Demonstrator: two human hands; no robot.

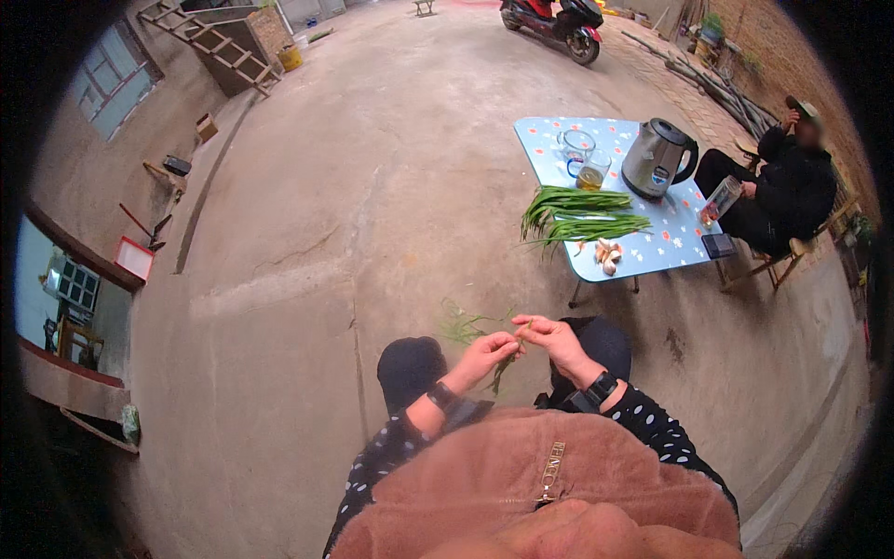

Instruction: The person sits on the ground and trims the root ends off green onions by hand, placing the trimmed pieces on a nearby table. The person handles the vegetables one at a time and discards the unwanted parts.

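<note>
Over my lap, my left hand [482,359] and my right hand [556,341] meet with fingertips pinched. Between them are thin green chives [501,373], with a few blades hanging below my left fingers. The exact grip of each fingertip is too small to make out. Loose green scraps [459,323] lie on the ground just beyond my left hand. Two bunches of long chives [591,228] rest on the near left part of a blue patterned table [656,253]. Beside them sit several garlic bulbs or cloves [608,254].
The table also bears a steel kettle [654,160], a glass cup with yellowish liquid [590,173], a clear glass container [576,144] and a dark phone-like object [718,245]. At its right a seated person [792,186] holds a clear bottle [720,200]. A motorbike [562,26] stands far off.
</note>
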